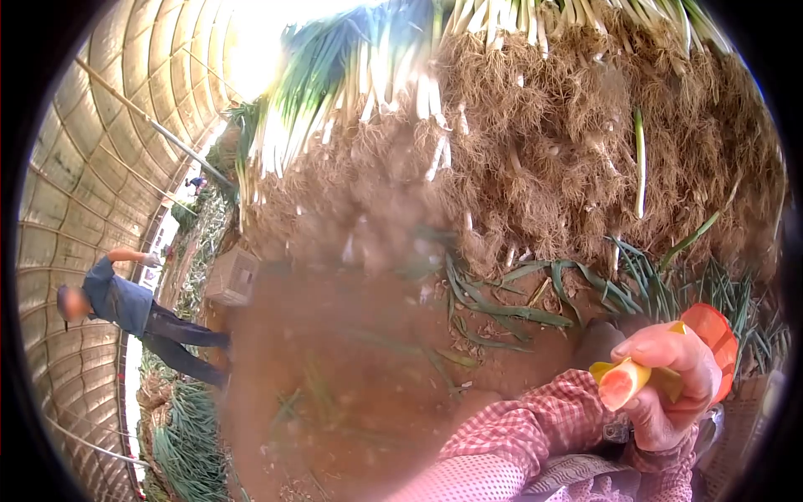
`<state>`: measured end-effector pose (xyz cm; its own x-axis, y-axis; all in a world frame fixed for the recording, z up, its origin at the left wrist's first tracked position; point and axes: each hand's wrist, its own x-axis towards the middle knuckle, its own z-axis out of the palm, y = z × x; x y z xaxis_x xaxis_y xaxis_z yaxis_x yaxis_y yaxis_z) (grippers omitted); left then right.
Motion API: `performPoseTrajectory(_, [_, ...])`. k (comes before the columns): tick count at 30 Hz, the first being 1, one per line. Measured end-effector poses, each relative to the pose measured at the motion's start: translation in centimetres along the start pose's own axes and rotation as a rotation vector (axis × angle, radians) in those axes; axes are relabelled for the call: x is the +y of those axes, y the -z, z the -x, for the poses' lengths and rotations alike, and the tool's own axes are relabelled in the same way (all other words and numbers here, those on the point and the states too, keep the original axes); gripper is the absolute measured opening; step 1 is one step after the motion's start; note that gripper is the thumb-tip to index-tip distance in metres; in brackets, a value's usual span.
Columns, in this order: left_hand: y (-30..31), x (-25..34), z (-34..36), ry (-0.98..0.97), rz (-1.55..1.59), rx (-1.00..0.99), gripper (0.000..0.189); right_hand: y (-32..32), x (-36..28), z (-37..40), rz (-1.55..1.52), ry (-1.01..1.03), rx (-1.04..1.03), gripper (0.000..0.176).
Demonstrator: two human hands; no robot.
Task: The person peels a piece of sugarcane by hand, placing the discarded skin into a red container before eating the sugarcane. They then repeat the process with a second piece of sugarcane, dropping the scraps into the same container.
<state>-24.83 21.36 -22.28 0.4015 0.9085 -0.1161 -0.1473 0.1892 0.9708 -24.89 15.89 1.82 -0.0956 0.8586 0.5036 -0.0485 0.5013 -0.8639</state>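
My right hand point(679, 381) is closed around what looks like a sausage point(621, 383) with its yellow wrapper peeled back. The sausage's pink end faces me and looks bitten. A red-and-white checked sleeve point(535, 418) comes in from the bottom, probably on my left arm; the left hand is not visible. Right behind my right hand shows an orange-red object point(713, 339) whose kind I cannot make out. Beyond it, long green onions point(381, 71) are heaped high, with their tangled brown roots point(552, 142) facing me.
Loose green leaves point(519, 311) lie on the brown soil floor point(335, 368). At left, a person point(125, 297) in dark clothes stands near a pale crate point(232, 276). More green onions point(188, 439) lie at lower left, under a curved ribbed roof point(75, 192). Part of the view is blurred.
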Motion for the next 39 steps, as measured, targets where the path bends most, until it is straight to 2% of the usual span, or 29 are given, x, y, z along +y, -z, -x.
performPoseTrajectory(3, [0.8, -0.2, 0.1, 0.008, -0.005, 0.003, 0.02, -0.1, 0.6, -0.5, 0.013, 0.106, 0.042, 0.033])
performPoseTrajectory(6, [1.2, -0.2, 0.0, 0.011, -0.02, -0.009, 0.021, 0.9, 0.9, -0.4, 0.06, 0.123, 0.024, 0.033])
performPoseTrajectory(9, [1.7, -0.2, 0.1, 0.016, -0.043, -0.011, 0.021, 1.6, 0.9, 0.5, 0.021, 0.103, 0.116, 0.034])
performPoseTrajectory(12, [2.2, -0.2, 0.2, 0.019, -0.073, -0.023, 0.022, 3.2, 0.2, 1.5, -0.011, -0.032, 0.133, 0.043])
performPoseTrajectory(20, [0.6, -0.1, 0.3, 0.022, -0.112, -0.097, 0.024, 5.4, -1.4, 2.9, 0.108, 0.02, 0.337, 0.035])
performPoseTrajectory(23, [-2.1, -0.4, -0.1, 0.025, -0.102, -0.185, 0.025, 6.4, -1.7, 2.9, 0.137, 0.091, 0.326, 0.034])
performPoseTrajectory(26, [-7.3, -1.2, 0.1, 0.049, -0.067, -0.346, 0.025, 7.7, -1.4, 2.7, 0.133, 0.138, 0.29, 0.036])
performPoseTrajectory(27, [-9.3, -1.5, 0.3, 0.058, -0.055, -0.404, 0.025, 9.0, -1.0, 2.3, 0.27, 0.272, 0.184, 0.032])
performPoseTrajectory(28, [-11.1, -1.8, 1.0, 0.071, -0.044, -0.463, 0.026, 8.4, -1.2, 2.3, 0.106, 0.156, 0.273, 0.027])
performPoseTrajectory(30, [-14.3, -2.3, 2.1, 0.085, -0.024, -0.558, 0.026, 9.8, -1.2, 1.7, 0.421, 0.255, 0.239, 0.033])
performPoseTrajectory(31, [-15.4, -2.3, 2.5, 0.089, -0.02, -0.591, 0.026, 9.7, -0.7, 1.7, 0.354, 0.222, 0.309, 0.033])
performPoseTrajectory(35, [-17.8, -1.7, 3.2, 0.133, -0.033, -0.604, 0.027, 9.9, 1.0, 2.1, 0.18, 0.15, 0.429, 0.033])
performPoseTrajectory(37, [-18.7, -0.2, 4.4, 0.22, -0.06, -0.535, 0.028, 10.5, 0.2, 2.7, 0.268, 0.155, 0.393, 0.032])
performPoseTrajectory(39, [-19.2, -1.1, 4.4, 0.227, -0.039, -0.568, 0.03, 10.6, -0.4, 2.8, 0.316, 0.172, 0.351, 0.032])
